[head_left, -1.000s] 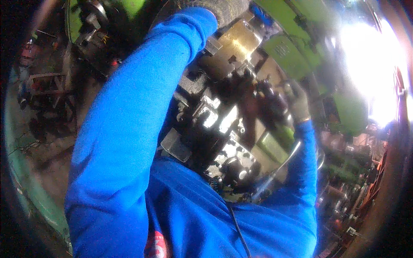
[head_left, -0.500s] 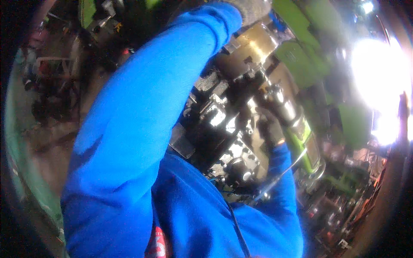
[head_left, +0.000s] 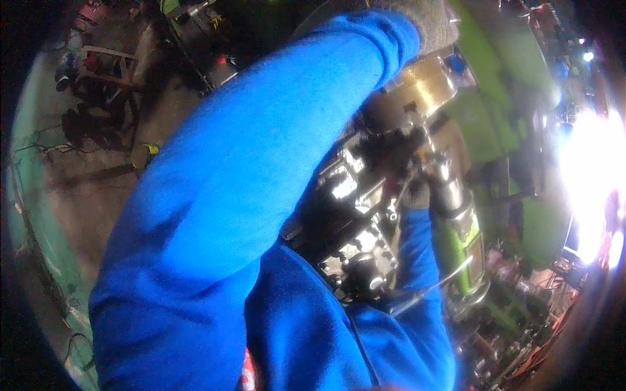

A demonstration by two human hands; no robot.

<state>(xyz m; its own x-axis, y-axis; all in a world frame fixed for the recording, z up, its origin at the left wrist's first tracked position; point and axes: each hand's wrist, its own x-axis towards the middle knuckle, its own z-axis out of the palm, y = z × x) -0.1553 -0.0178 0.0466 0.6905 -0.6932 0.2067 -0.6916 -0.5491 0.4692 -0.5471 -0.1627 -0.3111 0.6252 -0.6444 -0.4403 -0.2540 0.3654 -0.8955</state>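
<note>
My left hand (head_left: pixel 435 25), in a grey glove, reaches past a metal lathe chuck (head_left: pixel 420 88) at the top edge. Its fingers are out of sight, so what they touch cannot be told. My right hand (head_left: pixel 416 194), also gloved, is between the tool carriage (head_left: pixel 365 251) and the metal tailstock barrel (head_left: pixel 448 186). Shadow and glare hide its fingers, and nothing held can be made out. A thin shiny part (head_left: pixel 425 140) stands between chuck and tailstock.
The green machine body (head_left: pixel 489 117) runs along the right side. A handle rod (head_left: pixel 433 287) crosses near my right forearm. A bright lamp (head_left: pixel 596 182) glares at far right. A frame-like stand (head_left: pixel 107 72) is on the floor at upper left.
The view has shifted, so the lathe appears farther right and lower. My right hand has moved closer to the chuck. My left hand stays beside the chuck.
</note>
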